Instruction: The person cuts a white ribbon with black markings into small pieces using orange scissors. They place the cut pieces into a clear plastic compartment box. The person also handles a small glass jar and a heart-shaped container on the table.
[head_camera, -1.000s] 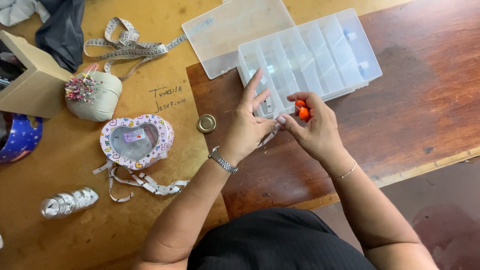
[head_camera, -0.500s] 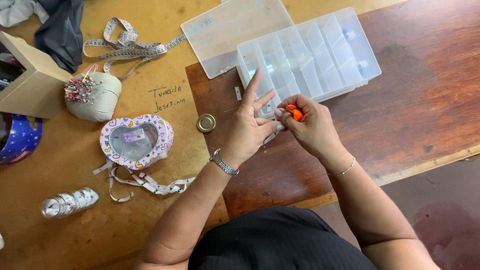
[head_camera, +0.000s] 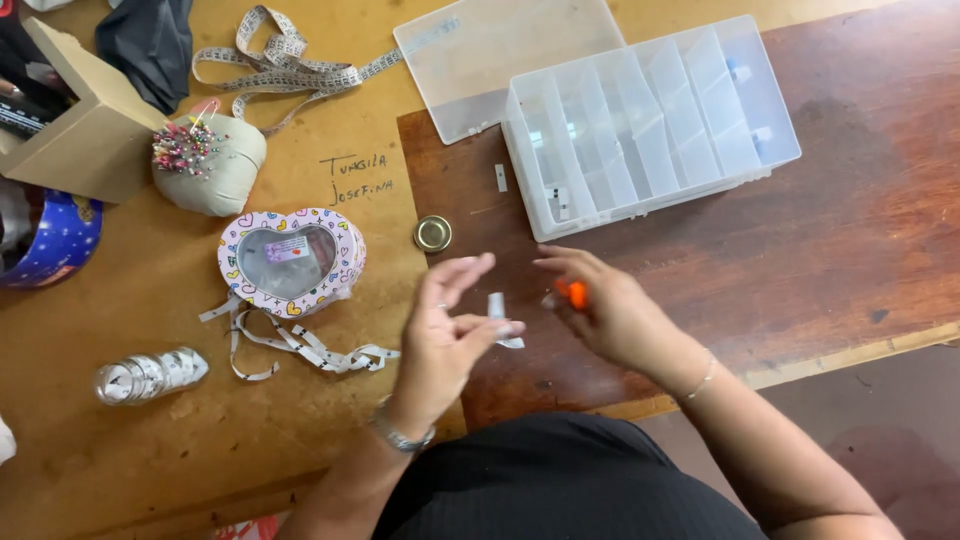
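The dark wooden board (head_camera: 850, 230) lies across the right of the yellow-brown table (head_camera: 130, 460), and the person's two hands hover above its near left part. On the far side of the board stands a clear plastic organiser box (head_camera: 650, 120) with divided compartments, its lid (head_camera: 490, 55) folded back onto the table.

The left hand (head_camera: 445, 335) is raised with the palm turned inward, the index finger stretched upward and the others loosely curled; thumb and fingertips pinch a small white strip (head_camera: 498, 312). The strip is narrow, flat and pale, slightly blurred. Its long axis runs nearly upright in the head view, the upper end pointing toward the organiser box and the lower end bending right beneath the fingertips.

The right hand (head_camera: 610, 310), just beside the left, is closed around a small orange object (head_camera: 576, 293), of which only a rounded end shows between the fingers; its shape cannot be told.

A small round brass-coloured cap (head_camera: 433, 233) sits at the board's left edge.
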